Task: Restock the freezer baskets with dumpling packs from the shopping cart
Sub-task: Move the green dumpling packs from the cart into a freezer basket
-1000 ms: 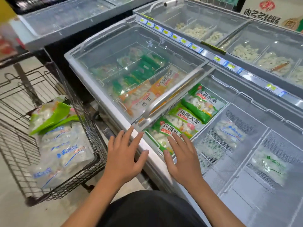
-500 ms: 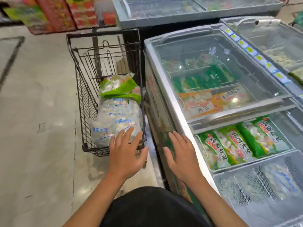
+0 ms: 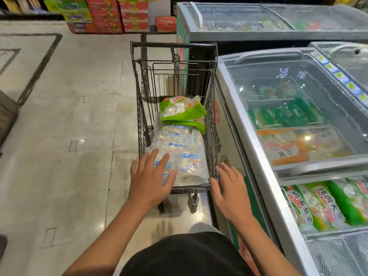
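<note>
A black wire shopping cart (image 3: 139, 108) stands left of the chest freezer (image 3: 256, 148). Inside it lie several clear dumpling packs with blue print (image 3: 185, 154) and a green dumpling pack (image 3: 182, 111) on top at the far end. My left hand (image 3: 151, 176) is open, fingers spread, over the near clear pack at the cart's near edge. My right hand (image 3: 231, 188) is open, fingers spread, at the cart's near right corner, holding nothing. Green dumpling packs (image 3: 322, 204) fill the open freezer basket at lower right.
A sliding glass lid (image 3: 298, 108) covers the freezer's far part, with green and orange packs under it. A mesh basket (image 3: 338, 253) sits at bottom right. Another freezer (image 3: 258, 22) stands beyond the cart, and red cartons (image 3: 119, 14) are stacked at the back. Tiled floor lies left.
My view has swung left from the freezer to the cart. Both open hands have moved from the freezer's edge to the cart's near end, the left now over the clear pack.
</note>
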